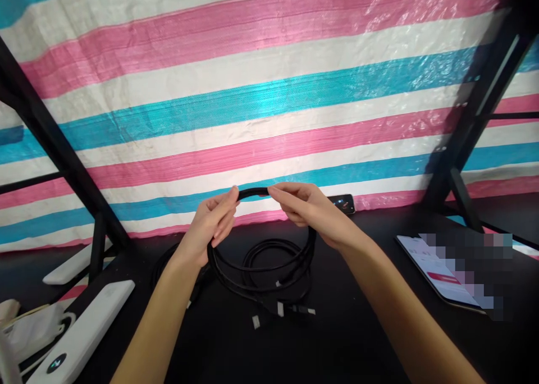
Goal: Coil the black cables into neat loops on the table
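A coiled black cable (252, 192) is raised above the black table, gripped on both sides. My left hand (214, 221) pinches it at the left of the top span, and my right hand (305, 207) pinches it at the right. Its loops hang down between my wrists. Below lies another black cable coil (272, 243) on the table. Several metal USB plugs show there, one USB plug (311, 311) pointing right. Which coil each plug belongs to, I cannot tell. More black cable is partly hidden behind my left forearm.
A phone (442, 272) with a lit screen lies at right. Another dark device (344, 204) stands behind my right hand. On the left are a long white device (84, 333) and a white power adapter (33, 333). Black frame legs (71, 154) flank a striped sheet (261, 97).
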Demonstrator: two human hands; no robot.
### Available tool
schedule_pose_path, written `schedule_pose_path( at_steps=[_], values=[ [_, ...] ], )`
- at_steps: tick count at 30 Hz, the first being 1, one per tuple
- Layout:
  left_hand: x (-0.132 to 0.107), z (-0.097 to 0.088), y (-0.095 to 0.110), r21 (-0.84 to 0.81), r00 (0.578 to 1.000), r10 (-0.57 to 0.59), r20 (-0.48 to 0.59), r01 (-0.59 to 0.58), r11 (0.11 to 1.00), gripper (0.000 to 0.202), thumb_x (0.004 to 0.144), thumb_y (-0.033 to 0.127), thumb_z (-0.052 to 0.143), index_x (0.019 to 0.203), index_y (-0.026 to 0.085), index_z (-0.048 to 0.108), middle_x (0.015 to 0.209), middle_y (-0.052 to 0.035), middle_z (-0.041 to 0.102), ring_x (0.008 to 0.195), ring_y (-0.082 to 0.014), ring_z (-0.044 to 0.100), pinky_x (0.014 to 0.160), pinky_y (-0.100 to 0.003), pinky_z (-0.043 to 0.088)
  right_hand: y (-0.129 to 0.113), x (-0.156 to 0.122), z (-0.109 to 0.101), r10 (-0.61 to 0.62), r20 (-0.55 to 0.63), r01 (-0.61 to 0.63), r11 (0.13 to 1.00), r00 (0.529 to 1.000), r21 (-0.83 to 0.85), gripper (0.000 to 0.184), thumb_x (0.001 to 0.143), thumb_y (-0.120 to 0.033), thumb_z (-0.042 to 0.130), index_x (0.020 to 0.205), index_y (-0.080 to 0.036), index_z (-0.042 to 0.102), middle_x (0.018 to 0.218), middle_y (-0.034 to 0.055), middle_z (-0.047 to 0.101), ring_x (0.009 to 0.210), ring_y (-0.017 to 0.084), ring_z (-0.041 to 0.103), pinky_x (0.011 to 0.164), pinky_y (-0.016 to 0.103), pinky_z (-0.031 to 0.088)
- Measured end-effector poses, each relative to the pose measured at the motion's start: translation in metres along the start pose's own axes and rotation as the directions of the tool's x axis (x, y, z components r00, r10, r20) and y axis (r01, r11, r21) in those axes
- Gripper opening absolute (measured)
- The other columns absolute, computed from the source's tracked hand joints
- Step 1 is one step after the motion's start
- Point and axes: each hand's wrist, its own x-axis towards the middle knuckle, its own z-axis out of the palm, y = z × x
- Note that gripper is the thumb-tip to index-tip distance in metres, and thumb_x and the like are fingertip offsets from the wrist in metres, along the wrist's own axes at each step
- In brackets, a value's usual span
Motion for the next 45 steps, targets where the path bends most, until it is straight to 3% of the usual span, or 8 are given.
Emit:
schedule_pose_path(
  at_steps=[8, 15, 20, 27, 31, 38, 41, 45],
  values=[
    [0.008, 0.003, -0.005, -0.326, 0.975, 0.041, -0.218, -0.112, 0.939, 0.042, 0.083, 0.049, 0.052, 0.059, 0.018, 0.037, 0.034, 0.0101, 0.023, 0.026, -0.0027, 0.018, 0.029, -0.019, 0.013, 0.000, 0.003, -0.004, 0.109, -0.045, -0.084, 0.924, 0.993, 0.373, 0.022, 0.079, -0.037, 0.061, 0.081, -0.016, 0.061, 0.053, -0.0103, 0.014, 0.042, 0.003, 0.006, 0.035, 0.019, 0.003],
    [0.009, 0.028, -0.027, -0.481, 0.996, 0.026, -0.079, -0.061, 0.875, 0.040, 0.084, 0.037, 0.053, 0.056, 0.018, 0.030, 0.036, 0.0095, 0.022, 0.027, -0.0029, 0.022, 0.034, -0.019, 0.018, 0.000, 0.007, -0.020, 0.139, -0.164, -0.050, 0.889, 0.977, 0.455, 0.022, 0.073, -0.033, 0.069, 0.076, -0.014, 0.060, 0.051, -0.0114, 0.012, 0.042, 0.003, 0.003, 0.032, 0.017, 0.002],
    [0.003, 0.030, -0.021, -0.534, 0.995, 0.082, 0.059, -0.037, 0.845, 0.027, 0.081, 0.025, 0.045, 0.056, 0.018, 0.039, 0.043, 0.0043, 0.036, 0.040, -0.0086, 0.044, 0.047, -0.022, 0.035, -0.006, 0.005, -0.018, 0.087, -0.236, 0.051, 0.850, 0.968, 0.524, 0.022, 0.073, -0.034, 0.070, 0.073, -0.016, 0.057, 0.050, -0.0113, 0.012, 0.039, 0.003, 0.004, 0.030, 0.017, 0.004],
    [-0.001, 0.025, -0.014, -0.428, 0.965, 0.035, 0.260, 0.083, 0.900, 0.031, 0.078, 0.042, 0.038, 0.080, 0.016, 0.056, 0.087, -0.0102, 0.064, 0.089, -0.0235, 0.060, 0.082, -0.036, 0.043, -0.003, 0.005, -0.012, 0.057, -0.339, 0.134, 0.848, 0.939, 0.512, 0.024, 0.074, -0.040, 0.068, 0.076, -0.019, 0.056, 0.048, -0.0112, 0.013, 0.036, 0.005, 0.006, 0.028, 0.021, 0.006],
    [0.001, 0.013, -0.017, -0.315, 0.873, -0.061, 0.484, 0.239, 0.918, 0.052, 0.077, 0.054, 0.039, 0.104, 0.013, 0.057, 0.106, -0.0164, 0.064, 0.104, -0.0302, 0.057, 0.087, -0.040, 0.041, 0.002, 0.006, -0.010, 0.065, -0.376, 0.149, 0.846, 0.924, 0.512, 0.025, 0.074, -0.042, 0.067, 0.076, -0.020, 0.056, 0.047, -0.0111, 0.014, 0.035, 0.006, 0.008, 0.029, 0.023, 0.008],
    [0.001, 0.027, -0.041, 0.263, 0.701, -0.383, 0.602, 0.278, 0.924, 0.040, 0.084, 0.046, 0.047, 0.113, 0.019, 0.054, 0.087, -0.0072, 0.069, 0.066, -0.0156, 0.064, 0.069, -0.029, 0.044, 0.026, 0.016, 0.007, 0.143, -0.370, 0.126, 0.779, 0.918, 0.614, 0.028, 0.070, -0.040, 0.070, 0.076, -0.020, 0.052, 0.047, -0.0124, 0.014, 0.037, 0.005, 0.008, 0.031, 0.020, 0.008],
    [0.002, 0.040, -0.056, 0.307, 0.703, -0.405, 0.585, 0.271, 0.912, 0.040, 0.083, 0.049, 0.048, 0.110, 0.019, 0.051, 0.076, -0.0035, 0.069, 0.045, -0.0099, 0.056, 0.051, -0.023, 0.038, 0.035, 0.021, 0.012, 0.220, -0.291, 0.016, 0.771, 0.931, 0.636, 0.030, 0.068, -0.039, 0.071, 0.078, -0.019, 0.051, 0.047, -0.0133, 0.014, 0.037, 0.003, 0.008, 0.032, 0.018, 0.007],
    [0.005, 0.045, -0.061, 0.272, 0.818, -0.349, 0.458, 0.245, 0.930, 0.045, 0.083, 0.056, 0.044, 0.091, 0.014, 0.060, 0.066, -0.0049, 0.067, 0.051, -0.0127, 0.059, 0.050, -0.023, 0.037, 0.032, 0.022, 0.011, 0.248, -0.283, 0.014, 0.729, 0.927, 0.684, 0.022, 0.074, -0.033, 0.066, 0.076, -0.019, 0.049, 0.045, -0.0136, 0.016, 0.037, 0.004, 0.007, 0.033, 0.018, 0.008]
  ],
)
